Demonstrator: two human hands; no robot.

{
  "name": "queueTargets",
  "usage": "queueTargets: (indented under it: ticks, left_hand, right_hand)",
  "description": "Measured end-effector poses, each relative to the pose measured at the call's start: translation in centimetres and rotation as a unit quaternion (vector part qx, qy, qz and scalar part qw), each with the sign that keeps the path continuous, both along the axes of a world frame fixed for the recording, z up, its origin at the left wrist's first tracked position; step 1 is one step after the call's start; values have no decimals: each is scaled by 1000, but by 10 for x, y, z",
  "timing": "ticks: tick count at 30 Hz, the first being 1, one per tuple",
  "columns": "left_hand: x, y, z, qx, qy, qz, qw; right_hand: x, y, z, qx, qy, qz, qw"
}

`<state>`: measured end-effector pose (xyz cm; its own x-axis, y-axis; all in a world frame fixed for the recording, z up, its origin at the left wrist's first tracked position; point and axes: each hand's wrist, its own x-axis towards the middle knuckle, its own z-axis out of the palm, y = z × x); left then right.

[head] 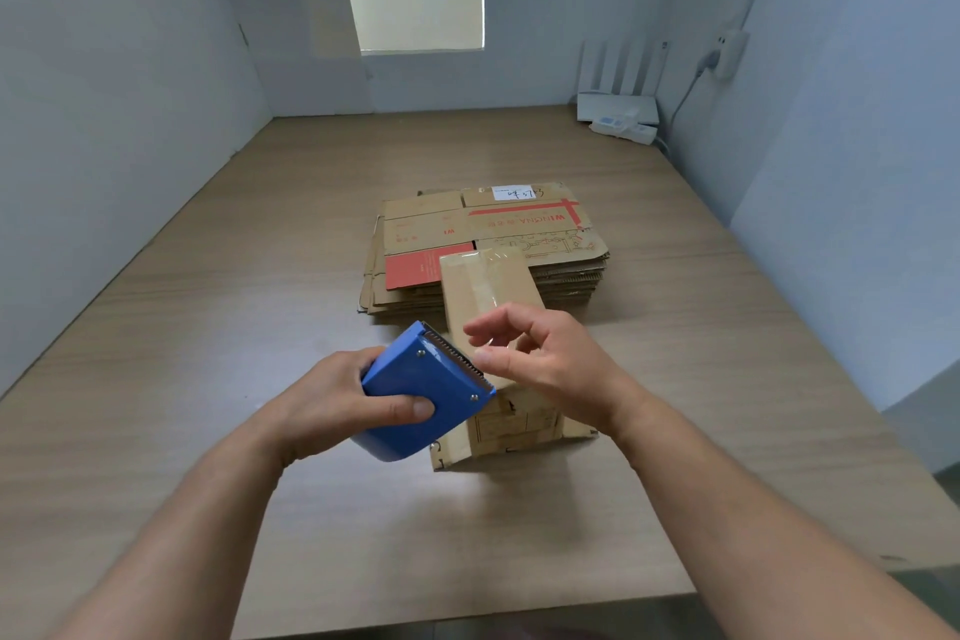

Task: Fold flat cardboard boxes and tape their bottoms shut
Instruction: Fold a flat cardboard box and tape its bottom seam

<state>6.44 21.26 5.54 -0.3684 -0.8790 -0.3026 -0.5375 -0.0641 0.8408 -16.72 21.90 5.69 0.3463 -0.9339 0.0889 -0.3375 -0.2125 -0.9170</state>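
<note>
The left hand (332, 400) grips a blue tape dispenser (426, 390) from its left side, the fingers wrapped behind the body and the thumb (410, 408) pressed flat across its near face. The dispenser lies tilted, its long axis running from near left to far right, and its toothed cutting edge (457, 356) faces far right, just against the near end of the folded box (488, 286). The right hand (540, 359) hovers over that same end of the box, forefinger (483, 327) and thumb reaching left towards the blade with a narrow gap between them and the other fingers loosely curled; something glossy shows in that gap, but I cannot tell whether they pinch tape or hold nothing. The box stands on the wooden table (208, 327) at mid-scene, its taped face up, a strip of clear tape running along its long axis, which goes from near to far. Just beyond it, touching its far end, lies a stack of flat cardboard boxes (519, 224) with red print. At the far right corner sits a white power strip (623, 125)
</note>
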Motion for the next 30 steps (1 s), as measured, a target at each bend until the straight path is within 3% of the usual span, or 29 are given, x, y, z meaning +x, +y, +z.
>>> queueTargets:
  ticks: [4, 8, 12, 30]
  left_hand:
    - [-5, -1, 3, 7, -5, -17, 1000]
    - [-9, -3, 3, 3, -8, -17, 1000]
    - [-9, -7, 4, 7, -21, -20, 1000]
    - [-10, -3, 11, 10, -21, -52, 998]
  right_hand:
    - [0, -1, -3, -42, 30, -46, 998]
    - [-8, 3, -2, 1, 9, -11, 1000]
    - [-5, 4, -4, -27, 12, -17, 999]
    - [-9, 3, -4, 25, -39, 16, 999]
